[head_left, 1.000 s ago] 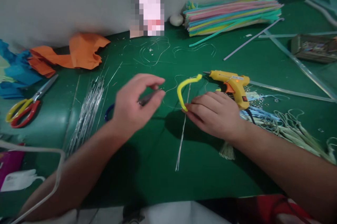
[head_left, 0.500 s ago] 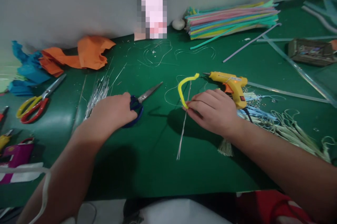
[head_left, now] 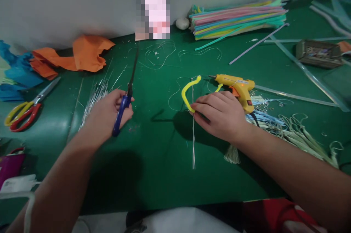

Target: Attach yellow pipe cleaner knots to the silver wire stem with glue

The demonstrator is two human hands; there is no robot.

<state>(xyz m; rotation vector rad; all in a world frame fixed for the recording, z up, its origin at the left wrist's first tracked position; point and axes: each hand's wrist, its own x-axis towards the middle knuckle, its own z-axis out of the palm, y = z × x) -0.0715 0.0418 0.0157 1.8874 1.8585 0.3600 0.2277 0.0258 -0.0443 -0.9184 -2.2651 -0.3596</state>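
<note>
My left hand point(head_left: 108, 114) is closed around blue-handled scissors point(head_left: 122, 116), whose narrow dark blades point away from me. Between the fingertips of my right hand point(head_left: 223, 116) is a curved yellow pipe cleaner point(head_left: 185, 96); a second bit of yellow shows behind the knuckles. A thin silvery twisted wire point(head_left: 193, 145) runs down past the same fingertips, its lower end split in strands. Just beyond my right hand lies a yellow glue gun point(head_left: 234, 81) with a small orange light. Silvery wires point(head_left: 95, 96) lie in a bunch beside my left hand.
A bundle of coloured pipe cleaners point(head_left: 238, 21) lies by the wall near a pixelated upright object point(head_left: 154, 6). Red-and-yellow scissors point(head_left: 33, 105) and orange fabric point(head_left: 87, 54) are at left. Pale tassels point(head_left: 304, 138) and a small box point(head_left: 318, 54) are at right.
The scissors in my left hand have turned from lying low and slanted right to pointing up and away. The wire below my right hand has swung closer to straight.
</note>
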